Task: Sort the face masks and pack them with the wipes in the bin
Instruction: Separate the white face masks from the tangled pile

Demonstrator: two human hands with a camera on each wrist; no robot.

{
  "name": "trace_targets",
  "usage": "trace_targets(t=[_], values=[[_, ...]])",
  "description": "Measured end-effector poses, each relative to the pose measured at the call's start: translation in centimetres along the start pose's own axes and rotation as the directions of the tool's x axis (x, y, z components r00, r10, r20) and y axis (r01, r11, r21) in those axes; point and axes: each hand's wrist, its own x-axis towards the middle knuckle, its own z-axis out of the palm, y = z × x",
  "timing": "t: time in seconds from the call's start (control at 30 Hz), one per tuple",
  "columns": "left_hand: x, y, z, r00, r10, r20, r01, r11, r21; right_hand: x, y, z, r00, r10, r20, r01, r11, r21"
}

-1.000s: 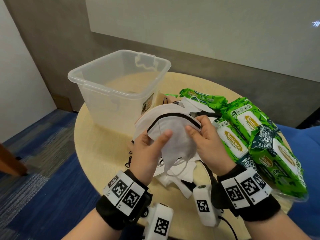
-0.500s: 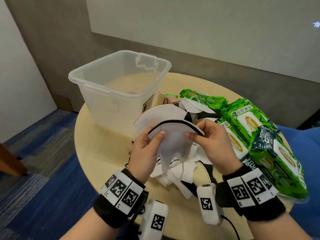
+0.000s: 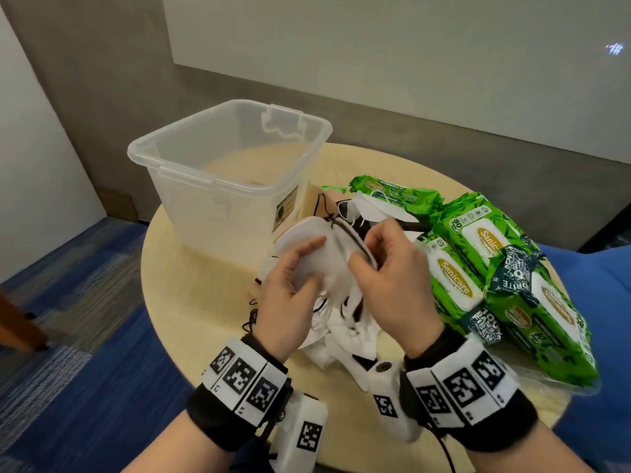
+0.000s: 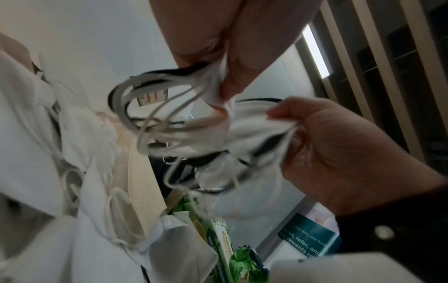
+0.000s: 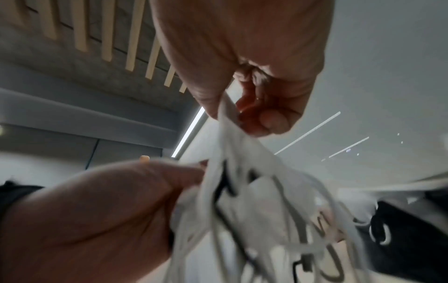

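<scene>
Both hands [image 3: 341, 285] now closer together, pinching white masks [image 3: 327, 254] above round wooden table [image 3: 205, 302]; blue carpet [image 3: 85, 336] below

Each bare forearm wears a black wristband [image 3: 218, 421] carrying white blocks printed with black square codes, with a white tagged camera [image 3: 300, 435] and black cable beneath.

Left hand [image 3: 290, 295]: raised, palm turned inward, fingers curled round white face masks [image 3: 327, 257], thumb extended along the front. Right hand [image 3: 392, 278]: raised opposite, thumb and curled fingers pinching the same masks' edge. Both wrists banded.
</scene>
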Motion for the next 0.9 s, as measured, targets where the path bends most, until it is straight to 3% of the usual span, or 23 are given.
trace_targets(t=[0.07, 0.17, 0.27, 0.33, 0.43, 0.53, 0.8, 0.9], values=[[-0.2, 0.3, 0.0, 0.997, -0.019, 0.069, 0.026, 0.996, -0.090, 0.0, 0.1, 1.0, 0.992, 0.077, 0.098, -0.081, 0.996, 0.036], [-0.4, 0.6, -0.3, 0.989, -0.019, 0.146, 0.058, 0.963, -0.265, 0.2, 0.1, 1.5, 0.947, 0.195, 0.255, -0.271, 0.911, 0.311], [-0.3, 0.8, -0.4, 0.987, -0.019, 0.157, 0.055, 0.972, -0.228, 0.4, 0.4, 0.9, 0.902, 0.215, 0.373, -0.380, 0.806, 0.454], [-0.2, 0.4, -0.4, 0.988, -0.028, 0.152, 0.052, 0.986, -0.158, 0.4, 0.9, 0.3, 0.916, 0.148, 0.372, -0.305, 0.860, 0.410], [-0.2, 0.0, -0.4, 0.987, -0.045, 0.152, 0.063, 0.991, -0.116, 0.7, 1.4, -0.6, 0.951, 0.013, 0.310, -0.047, 0.994, 0.102], [-0.2, 0.0, -0.6, 0.985, -0.029, 0.169, 0.041, 0.997, -0.068, 1.3, 1.7, -1.3, 0.961, -0.086, 0.264, 0.123, 0.985, -0.125], [-0.3, 0.3, -0.7, 0.965, 0.092, 0.247, -0.111, 0.992, 0.067, 1.7, 1.8, -1.6, 0.926, -0.161, 0.342, 0.233, 0.955, -0.182], [-0.4, 0.3, -0.5, 0.954, 0.148, 0.260, -0.183, 0.976, 0.117, 1.7, 1.7, -1.5, 0.917, -0.168, 0.361, 0.211, 0.974, -0.084]])
